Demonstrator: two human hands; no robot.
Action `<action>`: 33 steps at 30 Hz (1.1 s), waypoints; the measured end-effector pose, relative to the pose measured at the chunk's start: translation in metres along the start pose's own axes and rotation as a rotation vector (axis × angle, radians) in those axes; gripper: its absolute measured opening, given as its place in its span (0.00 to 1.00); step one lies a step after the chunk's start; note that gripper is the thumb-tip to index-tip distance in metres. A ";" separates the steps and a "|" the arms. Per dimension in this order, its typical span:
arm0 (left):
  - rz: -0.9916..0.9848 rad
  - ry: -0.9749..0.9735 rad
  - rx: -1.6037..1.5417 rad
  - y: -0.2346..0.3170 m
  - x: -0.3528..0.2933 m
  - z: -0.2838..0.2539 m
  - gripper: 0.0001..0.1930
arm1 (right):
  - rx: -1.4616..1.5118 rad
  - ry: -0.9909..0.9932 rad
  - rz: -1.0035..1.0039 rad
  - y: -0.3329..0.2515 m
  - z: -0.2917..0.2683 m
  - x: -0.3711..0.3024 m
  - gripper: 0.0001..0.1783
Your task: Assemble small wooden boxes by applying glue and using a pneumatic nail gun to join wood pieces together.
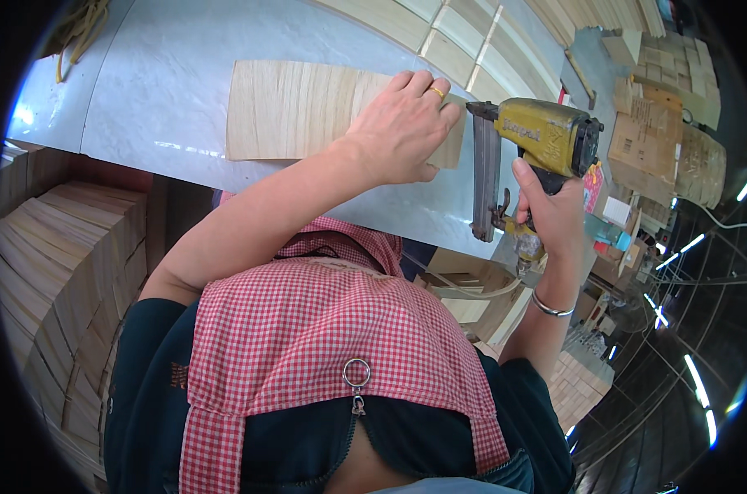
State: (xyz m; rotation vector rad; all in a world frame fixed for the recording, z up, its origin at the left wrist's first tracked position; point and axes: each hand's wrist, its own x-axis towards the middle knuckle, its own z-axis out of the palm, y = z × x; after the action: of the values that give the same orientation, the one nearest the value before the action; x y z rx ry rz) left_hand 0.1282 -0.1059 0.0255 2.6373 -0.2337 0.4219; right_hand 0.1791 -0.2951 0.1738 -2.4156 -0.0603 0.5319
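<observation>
A flat rectangular wooden board [287,111] with pale brown grain lies on the light grey table [159,90]. Across its right part rests my left hand [402,123], the fingers bent over the far edge and the thumb by the near edge. In my right hand [555,210] is a yellow and black pneumatic nail gun [542,128], gripped by its handle. The gun's nose points left, close to the board's right end, and its long grey magazine runs toward me. My right index finger is partly hidden behind the handle.
Long pale wooden strips [390,25] lie along the table's far side. Stacked boards [60,239] stand low at the left. Cardboard boxes [645,140] and wooden blocks fill the right side. An air hose [480,292] hangs from the nail gun near my body.
</observation>
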 end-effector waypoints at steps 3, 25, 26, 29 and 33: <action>0.001 -0.021 0.000 0.001 0.002 -0.003 0.28 | 0.003 0.005 0.001 0.001 0.000 0.006 0.15; -0.088 -0.148 0.149 -0.028 -0.053 -0.077 0.43 | 0.034 0.076 0.014 0.007 0.006 -0.020 0.14; -0.123 -0.136 0.195 -0.045 -0.073 -0.086 0.43 | 0.045 0.093 0.008 0.011 0.004 -0.026 0.14; -0.153 -0.185 0.260 -0.081 -0.111 -0.116 0.36 | 0.078 0.141 -0.001 0.026 0.004 -0.046 0.13; -0.113 -0.061 0.177 -0.082 -0.108 -0.101 0.35 | 0.076 0.108 -0.005 0.029 0.014 -0.069 0.12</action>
State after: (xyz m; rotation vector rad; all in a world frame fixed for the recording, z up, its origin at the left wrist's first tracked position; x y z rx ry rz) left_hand 0.0205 0.0227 0.0415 2.8228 -0.0677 0.3391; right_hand 0.1079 -0.3218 0.1706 -2.3651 -0.0001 0.3941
